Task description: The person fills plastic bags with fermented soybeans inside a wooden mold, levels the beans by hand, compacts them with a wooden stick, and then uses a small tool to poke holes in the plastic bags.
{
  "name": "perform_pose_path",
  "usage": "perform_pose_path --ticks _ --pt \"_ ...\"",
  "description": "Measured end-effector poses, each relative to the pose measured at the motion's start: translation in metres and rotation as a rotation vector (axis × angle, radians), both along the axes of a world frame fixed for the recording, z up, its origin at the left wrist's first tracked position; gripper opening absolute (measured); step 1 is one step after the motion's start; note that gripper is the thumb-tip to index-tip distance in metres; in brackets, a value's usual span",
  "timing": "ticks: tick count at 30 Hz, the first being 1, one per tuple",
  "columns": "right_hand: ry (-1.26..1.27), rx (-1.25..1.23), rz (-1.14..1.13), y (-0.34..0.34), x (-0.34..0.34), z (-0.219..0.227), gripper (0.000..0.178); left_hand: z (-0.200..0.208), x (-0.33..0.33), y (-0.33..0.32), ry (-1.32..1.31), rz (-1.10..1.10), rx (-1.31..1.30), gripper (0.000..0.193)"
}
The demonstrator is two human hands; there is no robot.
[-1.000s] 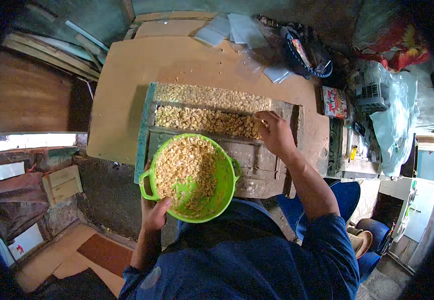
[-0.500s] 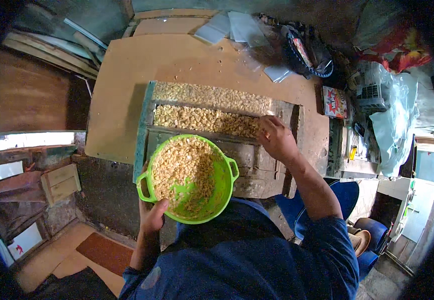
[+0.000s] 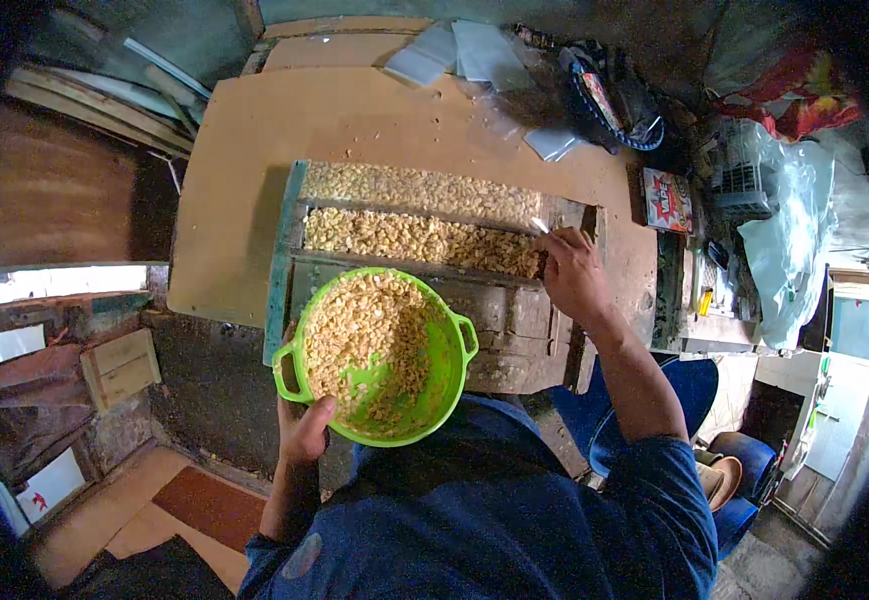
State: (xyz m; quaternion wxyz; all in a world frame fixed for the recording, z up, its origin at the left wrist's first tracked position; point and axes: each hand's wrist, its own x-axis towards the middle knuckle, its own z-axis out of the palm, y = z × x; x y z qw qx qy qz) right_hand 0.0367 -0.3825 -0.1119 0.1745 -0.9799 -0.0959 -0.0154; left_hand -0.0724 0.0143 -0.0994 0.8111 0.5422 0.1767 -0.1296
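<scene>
My left hand (image 3: 308, 428) grips a bright green basin (image 3: 446, 385) by its left handle and rim. Pale, split-looking beans (image 3: 364, 325) fill much of it, heaped toward its left side. Beyond the basin, a wooden frame (image 3: 294, 200) holds two long rows of the same beans. The far row (image 3: 414, 190) looks covered by clear plastic; the nearer row (image 3: 404, 240) looks uncovered and darker. At the nearer row's right end is my right hand (image 3: 576, 275), its fingers bent together. A shiny whitish edge, perhaps plastic, shows at the fingertips; what they pinch is hidden.
The frame lies on a brown board tabletop (image 3: 224, 200) with scattered beans. Clear plastic sheets (image 3: 489, 55) and a dark basket (image 3: 604, 100) sit at the far right. A printed box (image 3: 666, 200) stands by the right edge. Blue barrels (image 3: 739, 465) are lower right.
My right hand has shifted slightly right, and more of the nearer row's right end shows. The left hand and basin stay nearly in place.
</scene>
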Motion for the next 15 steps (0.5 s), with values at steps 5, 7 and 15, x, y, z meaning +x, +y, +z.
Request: perform_pose_path --ticks 5,7,15 --pt "-0.012 0.037 -0.062 0.002 -0.007 -0.003 0.027 -0.003 -0.002 0.002 0.01 -0.014 -0.006 0.101" --pt "0.121 0.014 0.014 0.002 -0.008 0.003 0.032 0.0 -0.002 0.0 0.02 -0.006 0.016 0.102" --pt "0.079 0.045 0.076 0.019 -0.001 -0.004 0.035 0.0 0.001 -0.004 -0.031 -0.025 -0.034 0.105"
